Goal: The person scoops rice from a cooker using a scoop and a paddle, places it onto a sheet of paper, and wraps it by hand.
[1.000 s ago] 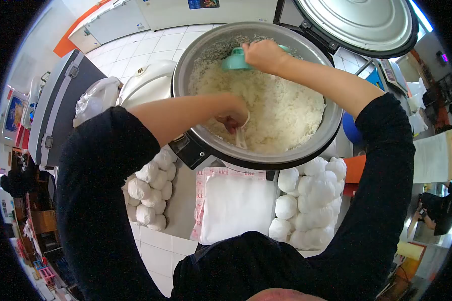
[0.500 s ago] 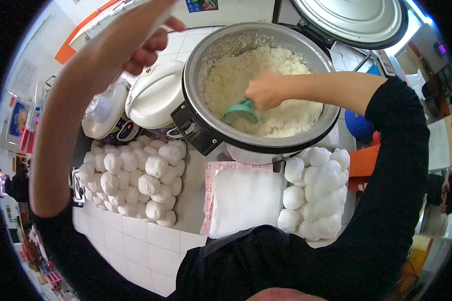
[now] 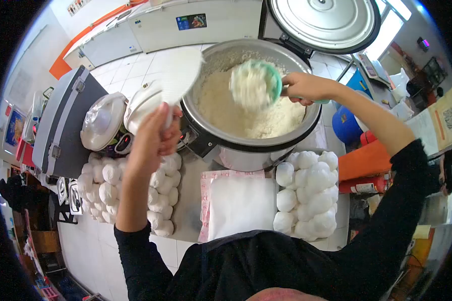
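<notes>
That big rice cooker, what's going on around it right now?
A person stands over the open rice cooker. The right hand holds a green scoop heaped with cooked rice above the pot. The left hand holds up a thin white bag beside the pot. Piles of wrapped rice balls lie on the counter on both sides, with a stack of white bags between them.

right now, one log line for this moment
left hand: holds plastic bag | right hand: holds green scoop of rice over rice cooker
</notes>
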### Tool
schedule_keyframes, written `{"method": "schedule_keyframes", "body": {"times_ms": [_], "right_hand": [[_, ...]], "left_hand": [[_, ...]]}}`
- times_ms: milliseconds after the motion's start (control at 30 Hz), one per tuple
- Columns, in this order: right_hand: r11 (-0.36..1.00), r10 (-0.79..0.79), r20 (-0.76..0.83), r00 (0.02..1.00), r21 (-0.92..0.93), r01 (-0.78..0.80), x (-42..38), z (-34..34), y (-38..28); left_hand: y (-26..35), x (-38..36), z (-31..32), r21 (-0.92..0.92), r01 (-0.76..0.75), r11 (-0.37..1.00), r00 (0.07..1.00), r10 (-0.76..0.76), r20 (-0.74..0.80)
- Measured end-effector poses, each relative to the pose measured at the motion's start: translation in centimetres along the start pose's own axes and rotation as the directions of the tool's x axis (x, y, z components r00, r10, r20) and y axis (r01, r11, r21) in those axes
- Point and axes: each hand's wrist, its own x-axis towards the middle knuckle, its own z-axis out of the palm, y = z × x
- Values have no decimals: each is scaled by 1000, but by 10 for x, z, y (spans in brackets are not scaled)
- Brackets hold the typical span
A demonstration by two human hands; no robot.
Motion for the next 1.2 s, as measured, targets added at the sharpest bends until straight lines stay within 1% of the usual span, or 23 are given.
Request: {"method": "schedule_keyframes", "body": {"times_ms": [33, 100, 133, 167, 233, 267, 300, 367, 400, 467, 500, 567, 600, 767, 833, 867, 900, 1000, 1033, 1100, 1133, 1167, 1200], "right_hand": [[1000, -3, -16, 1000, -8, 3, -5, -3, -3], [952, -20, -186, 982, 298, 75, -16, -3, -8], [940, -52, -216, 975, 319, 120, -14, -2, -6], [940, -53, -228, 972, 316, 126, -14, 2, -5], [901, -118, -300, 947, 369, 229, -13, 9, -7], [924, -91, -362, 928, 318, 215, -14, 11, -9], [923, -93, -360, 928, 318, 215, -15, 13, -9], [959, -74, -522, 850, 198, 205, -16, 23, -6], [958, -71, -517, 853, 202, 202, -18, 28, -6], [951, -304, -679, 669, -169, 261, -21, 39, -6], [951, -301, -672, 677, -163, 261, -18, 42, -4], [912, -408, -744, 529, -300, 281, -13, 49, -1], [906, -422, -764, 488, -331, 264, -13, 53, -1], [915, -403, -765, 502, -353, 196, -17, 57, 0], [887, -455, -777, 435, -437, 147, -16, 60, 6], [879, -464, -778, 424, -462, 116, -16, 61, 8], [882, -459, -777, 431, -456, 117, -16, 61, 9], [895, -428, -785, 448, -436, 91, -19, 65, 10], [898, -423, -786, 452, -432, 88, -21, 64, 12], [888, -433, -796, 422, -457, 50, -23, 58, 20], [860, -481, -786, 389, -510, 34, -17, 51, 33], [866, -469, -791, 394, -499, 27, -18, 44, 36], [937, -316, -751, 580, -345, 64, -22, 35, 38]], "left_hand": [[-5, 6, 5, -54, 51, 997, 997, -49, 52], [-9, 14, 24, -17, 80, 997, 986, -76, 147], [-12, 21, 35, 8, 87, 996, 979, -87, 184], [-14, 28, 45, 34, 97, 995, 970, -102, 220], [-15, 40, 60, 74, 116, 991, 958, -131, 256], [-15, 46, 64, 92, 93, 991, 950, -116, 290], [-14, 51, 68, 109, 71, 992, 942, -102, 321], [-10, 55, 72, 118, 86, 989, 936, -121, 329], [-13, 57, 72, 118, 97, 988, 931, -132, 341], [-23, 62, 72, 105, 125, 987, 917, -156, 368], [-26, 63, 72, 103, 136, 985, 918, -164, 362], [-26, 60, 80, 66, 143, 988, 929, -157, 335], [-25, 59, 83, 43, 151, 988, 923, -157, 351], [-18, 59, 91, -36, 244, 969, 908, -216, 360], [-16, 56, 95, -107, 256, 961, 905, -200, 375], [-15, 53, 97, -130, 243, 961, 909, -179, 377], [-17, 54, 98, -131, 252, 959, 908, -187, 374], [-24, 57, 100, -297, 264, 918, 877, -100, 470], [-25, 58, 99, -296, 270, 916, 876, -106, 471], [-27, 61, 97, -426, 305, 851, 840, -31, 541], [-28, 64, 92, -496, 419, 760, 788, -33, 615], [-29, 71, 88, -528, 554, 643, 708, -30, 706], [-31, 76, 84, -538, 621, 570, 675, -39, 737]]}}
